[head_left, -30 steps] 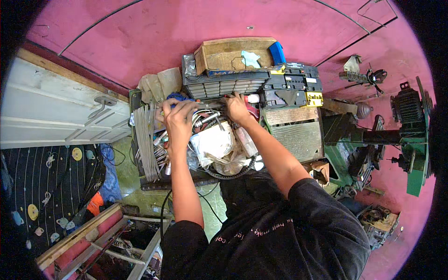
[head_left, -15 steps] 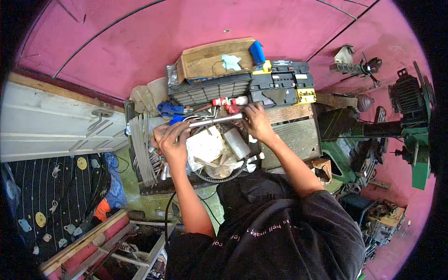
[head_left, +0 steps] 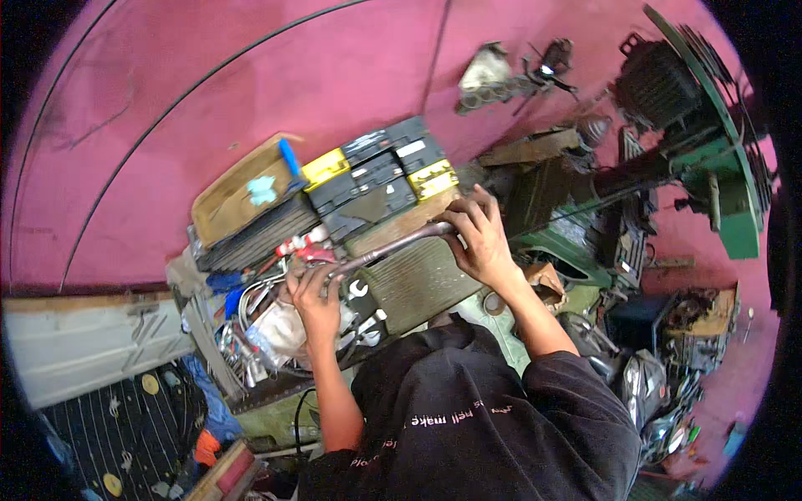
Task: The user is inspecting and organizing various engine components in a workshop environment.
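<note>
A long metal bar (head_left: 388, 248) spans the space between my hands, tilted up toward the right and slightly thicker at its right end. My left hand (head_left: 314, 302) is closed around its left end, above a jumble of tools and rags. My right hand (head_left: 478, 240) grips the other end, fingers curled over it, beyond the front of a grooved board (head_left: 418, 280). Below the bar, several open-end wrenches (head_left: 368, 324) lie on a dark surface beside the board. A pale cloth or bag (head_left: 280, 330) lies to the left of the wrenches.
Behind the bench stand black and yellow batteries (head_left: 368, 179) and an open cardboard box (head_left: 224, 196). A green drill press (head_left: 710, 196) rises at the right by the pink wall. Engine parts (head_left: 706, 321) crowd the right side. A white door (head_left: 92, 334) is at the left.
My view has turned to the right. The bar, still held in both hands, has moved from over the tool pile to over the wrenches and the grooved board.
</note>
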The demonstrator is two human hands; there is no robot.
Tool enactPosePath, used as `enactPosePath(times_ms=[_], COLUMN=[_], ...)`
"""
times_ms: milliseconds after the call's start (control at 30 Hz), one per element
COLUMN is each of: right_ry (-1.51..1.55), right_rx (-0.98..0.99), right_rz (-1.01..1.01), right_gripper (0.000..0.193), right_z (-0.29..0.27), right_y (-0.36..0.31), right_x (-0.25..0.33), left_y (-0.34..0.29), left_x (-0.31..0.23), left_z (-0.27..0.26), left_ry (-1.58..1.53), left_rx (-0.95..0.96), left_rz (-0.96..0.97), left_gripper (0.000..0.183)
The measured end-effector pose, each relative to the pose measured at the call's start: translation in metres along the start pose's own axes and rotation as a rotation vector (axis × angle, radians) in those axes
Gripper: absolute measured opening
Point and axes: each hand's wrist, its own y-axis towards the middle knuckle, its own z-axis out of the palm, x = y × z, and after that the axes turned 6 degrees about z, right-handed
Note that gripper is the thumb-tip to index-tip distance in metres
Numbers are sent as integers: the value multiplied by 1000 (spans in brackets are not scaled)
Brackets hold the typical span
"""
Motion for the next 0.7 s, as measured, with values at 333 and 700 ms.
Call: enactPosePath(times_ms=[333, 700], right_ry=[-403, -795], right_rx=[-96, -195], right_rz=[-160, -263], right_gripper=[43, 25], right_z=[-182, -304], right_y=[59, 182], right_x=[-82, -138], left_y=[111, 299], left_x=[-135, -273], left_z=[128, 225], left_ry=[-101, -259], left_rx=[27, -21], left_rz=[359, 518], left_gripper=[24, 28])
